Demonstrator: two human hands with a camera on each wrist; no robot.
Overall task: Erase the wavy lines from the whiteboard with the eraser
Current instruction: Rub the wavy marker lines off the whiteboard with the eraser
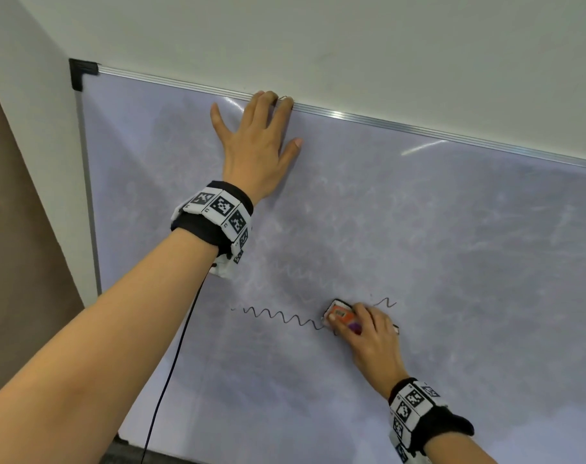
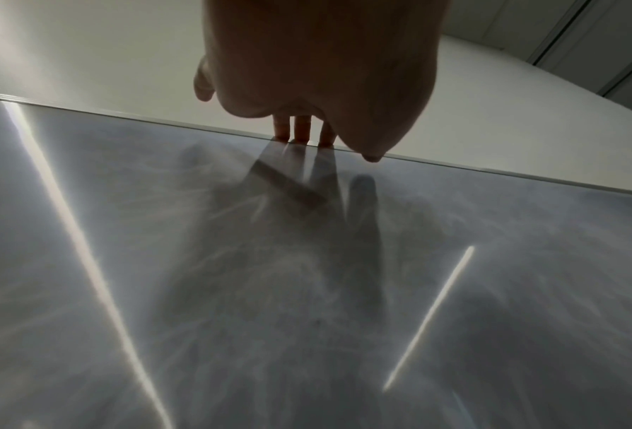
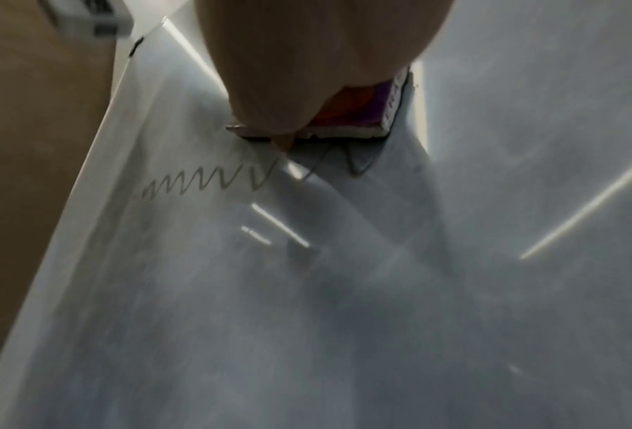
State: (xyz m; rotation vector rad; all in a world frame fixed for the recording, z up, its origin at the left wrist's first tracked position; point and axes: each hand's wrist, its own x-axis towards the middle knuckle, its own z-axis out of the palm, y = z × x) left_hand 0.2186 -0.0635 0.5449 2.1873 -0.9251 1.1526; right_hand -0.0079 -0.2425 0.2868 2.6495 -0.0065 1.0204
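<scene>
Both forearms reach up to the whiteboard, each with a marker-patterned wristband. Right hand forms the working grip: its fingers curl round the orange and purple eraser, which sits under the fingertips, pressed flat on the board. That eraser lies on the wavy line, whose dark part runs off to its left, with a short bit beyond the hand on the right. Left hand lies flat with fingers straight, its fingertips touching the board's top frame, holding nothing, well above the eraser.
</scene>
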